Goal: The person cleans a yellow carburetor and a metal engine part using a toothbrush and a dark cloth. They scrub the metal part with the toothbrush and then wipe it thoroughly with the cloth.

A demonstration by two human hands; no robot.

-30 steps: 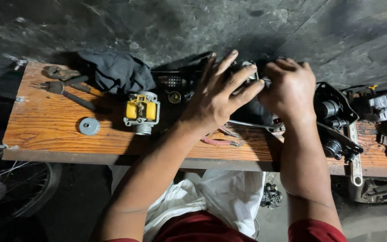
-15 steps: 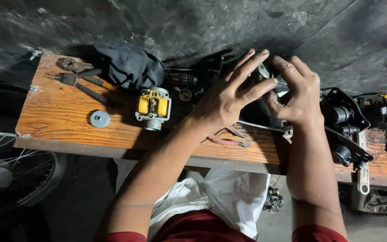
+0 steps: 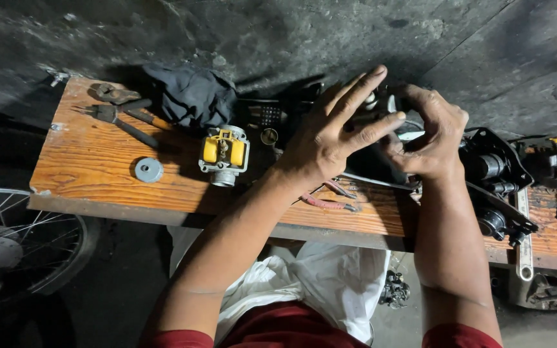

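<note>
Wooden bench (image 3: 98, 167): left hand (image 3: 327, 138) fingers spread, right hand (image 3: 430, 138) clenched, both grasping dark part (image 3: 372, 158)

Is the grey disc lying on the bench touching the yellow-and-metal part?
No: the grey disc lies alone on the bare wood of the bench, with a clear gap between it and the yellow-and-metal part.
</note>
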